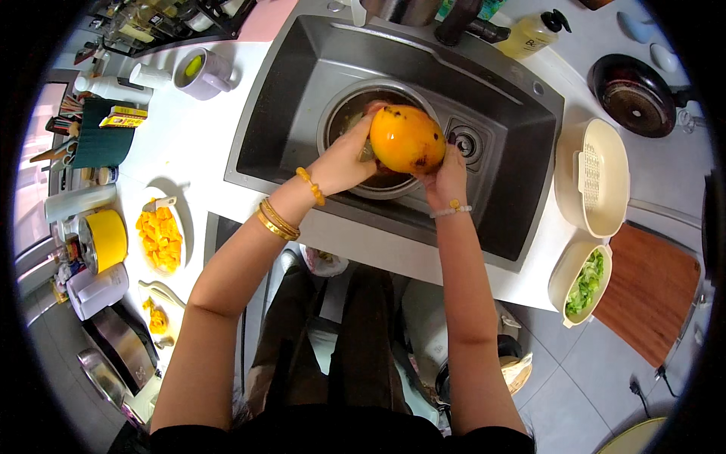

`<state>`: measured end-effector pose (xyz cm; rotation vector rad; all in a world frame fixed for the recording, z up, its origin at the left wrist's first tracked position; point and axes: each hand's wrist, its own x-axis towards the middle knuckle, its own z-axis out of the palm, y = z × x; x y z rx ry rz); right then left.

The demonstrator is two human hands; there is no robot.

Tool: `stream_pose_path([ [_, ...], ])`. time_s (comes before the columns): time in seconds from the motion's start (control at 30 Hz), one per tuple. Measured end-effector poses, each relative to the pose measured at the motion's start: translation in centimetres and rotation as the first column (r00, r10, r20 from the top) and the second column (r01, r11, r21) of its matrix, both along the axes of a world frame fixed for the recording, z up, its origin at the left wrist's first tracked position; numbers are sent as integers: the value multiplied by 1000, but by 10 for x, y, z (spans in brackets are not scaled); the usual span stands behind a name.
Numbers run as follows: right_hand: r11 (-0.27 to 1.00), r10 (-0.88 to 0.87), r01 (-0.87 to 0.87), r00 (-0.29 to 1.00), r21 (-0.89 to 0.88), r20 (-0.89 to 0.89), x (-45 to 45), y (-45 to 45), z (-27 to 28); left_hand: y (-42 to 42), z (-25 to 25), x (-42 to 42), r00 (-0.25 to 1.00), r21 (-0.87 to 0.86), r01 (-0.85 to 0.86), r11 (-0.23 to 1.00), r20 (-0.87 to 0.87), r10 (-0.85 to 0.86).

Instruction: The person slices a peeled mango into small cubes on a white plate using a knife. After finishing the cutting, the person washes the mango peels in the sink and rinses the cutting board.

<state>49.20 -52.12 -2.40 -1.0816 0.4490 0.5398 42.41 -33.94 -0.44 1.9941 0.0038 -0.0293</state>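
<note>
A large orange-yellow mango (407, 139) with dark spots is held between both hands above a round metal bowl (334, 122) in the grey sink (266, 125). My left hand (349, 156) grips its left side, the fingertips partly hidden behind the fruit. On the lower right side my right hand (445, 176) supports it, with some fingers out of sight behind it. The mango's skin looks wet and shiny. Beside the bowl, at the right, lies the sink drain (466, 142).
Left on the counter stand a mug (203, 74), a plate of cut orange fruit (160, 235) and a yellow pot (105, 241). To the right are a cream colander basin (610, 176), a container of lettuce (587, 284), a wooden cutting board (652, 284) and a frying pan (635, 96).
</note>
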Motion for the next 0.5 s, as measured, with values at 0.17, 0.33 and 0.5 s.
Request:
stream_pose_path([
  [0.17, 994, 92, -80, 982, -78, 165, -3, -5, 6, -6, 7, 3, 992, -239, -66, 969, -118, 39],
  [0.33, 903, 403, -186, 680, -387, 612, 0, -11, 27, 0, 16, -4, 995, -411, -92, 907, 1, 101],
  [0.5, 687, 706, 3, 233, -726, 669, -2, -21, 64, 14, 58, -7, 952, -26, 13, 1000, 306, -5],
])
